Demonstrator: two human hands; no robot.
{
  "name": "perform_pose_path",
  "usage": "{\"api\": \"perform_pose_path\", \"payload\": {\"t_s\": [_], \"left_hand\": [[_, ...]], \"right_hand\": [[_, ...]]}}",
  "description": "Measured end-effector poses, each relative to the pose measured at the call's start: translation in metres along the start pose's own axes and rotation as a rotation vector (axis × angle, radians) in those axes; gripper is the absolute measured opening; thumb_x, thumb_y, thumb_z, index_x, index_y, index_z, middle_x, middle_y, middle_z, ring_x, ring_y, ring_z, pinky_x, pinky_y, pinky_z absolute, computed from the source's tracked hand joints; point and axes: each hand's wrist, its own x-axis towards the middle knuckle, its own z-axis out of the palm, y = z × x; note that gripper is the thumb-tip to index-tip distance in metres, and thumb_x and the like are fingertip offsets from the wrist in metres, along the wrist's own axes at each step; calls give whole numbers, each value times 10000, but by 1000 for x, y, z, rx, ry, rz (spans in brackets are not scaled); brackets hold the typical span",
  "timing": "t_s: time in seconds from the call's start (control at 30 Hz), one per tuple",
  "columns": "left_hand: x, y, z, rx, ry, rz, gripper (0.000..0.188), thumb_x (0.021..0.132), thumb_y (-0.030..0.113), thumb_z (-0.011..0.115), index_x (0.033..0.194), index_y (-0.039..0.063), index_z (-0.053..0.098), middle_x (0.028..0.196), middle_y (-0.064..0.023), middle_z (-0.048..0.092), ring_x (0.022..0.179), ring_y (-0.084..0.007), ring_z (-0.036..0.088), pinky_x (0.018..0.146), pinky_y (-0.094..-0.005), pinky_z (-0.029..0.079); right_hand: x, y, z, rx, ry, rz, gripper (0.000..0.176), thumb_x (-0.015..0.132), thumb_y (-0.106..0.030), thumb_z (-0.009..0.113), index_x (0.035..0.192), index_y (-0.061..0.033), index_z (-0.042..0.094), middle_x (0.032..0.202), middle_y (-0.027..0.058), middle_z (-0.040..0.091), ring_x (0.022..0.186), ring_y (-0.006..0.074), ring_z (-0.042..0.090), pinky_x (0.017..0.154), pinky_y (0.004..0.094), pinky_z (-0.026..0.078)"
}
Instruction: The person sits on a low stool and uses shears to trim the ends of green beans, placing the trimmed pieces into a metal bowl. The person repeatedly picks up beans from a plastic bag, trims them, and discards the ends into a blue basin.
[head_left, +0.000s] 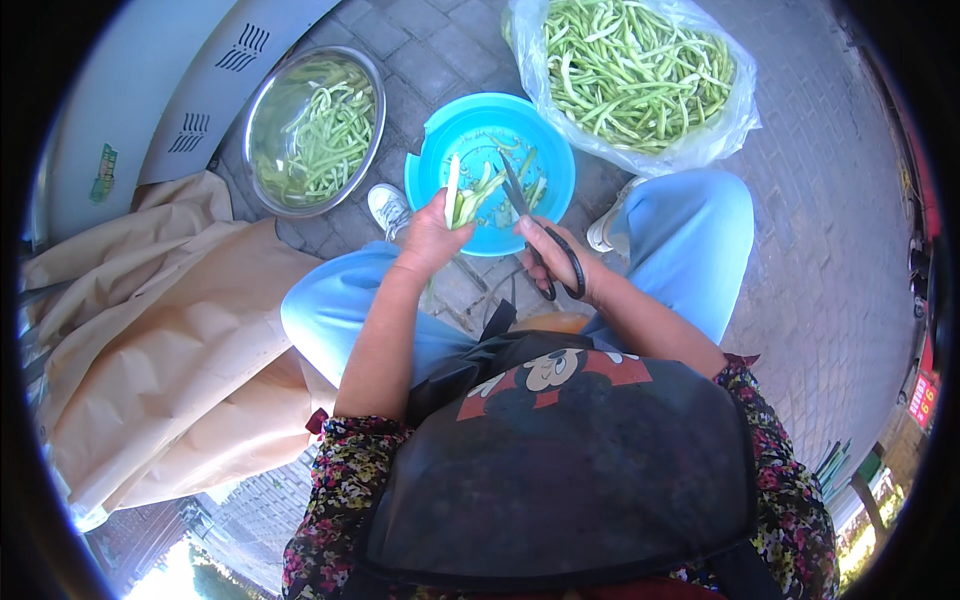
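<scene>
A small bunch of green beans (472, 201) is gripped in my left hand (433, 236), with one pale bean sticking straight up from it. My right hand (551, 251) holds black-handled scissors (515, 184), their blades pointing away from me and looking nearly together. Both hands are over the near side of a blue plastic basin (555, 150), which stands on the paving between my feet. Inside the basin lie bean trimmings (534, 193) and a few longer pieces. The fingers of my left hand hide the lower ends of the bunch.
At the far left stands a steel bowl (381, 97) holding beans (330, 139). A clear plastic bag (739, 124) full of green beans (637, 75) sits at the far right. Brown sheeting (172, 345) covers the left side, beside a pale vented panel (187, 97). Grey paving (810, 187) extends right.
</scene>
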Motion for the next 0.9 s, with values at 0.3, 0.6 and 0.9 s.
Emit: {"api": "perform_pose_path", "payload": {"t_s": [0.3, 0.6, 0.9], "left_hand": [[-2, 15, 9, 171, -24, -95, 510, 714, 200, 745, 1151, 51, 529, 971, -176, 659, 901, -314, 655, 784, -387, 510], [5, -2, 21, 347, 42, -63, 573, 682, 225, 779, 1130, 39, 474, 925, -213, 651, 862, -371, 641, 736, -453, 502], [4, -1, 25, 473, 49, -137, 615, 668, 268, 799, 1135, 64, 456, 1005, -189, 632, 901, -368, 632, 750, -456, 498]], "right_hand": [[4, 0, 3, 110, 48, 126, 619, 877, -633, 465, 1056, -41, 460, 685, 19, 415, 516, 93, 407, 443, 251, 346], [23, 10, 2, 186, 51, 174, 643, 881, -657, 431, 1171, -83, 440, 753, 24, 438, 581, 109, 428, 497, 258, 381], [27, 6, 3, 125, 53, 188, 639, 888, -646, 426, 1161, -69, 452, 729, 15, 418, 558, 100, 399, 477, 255, 356]]}}
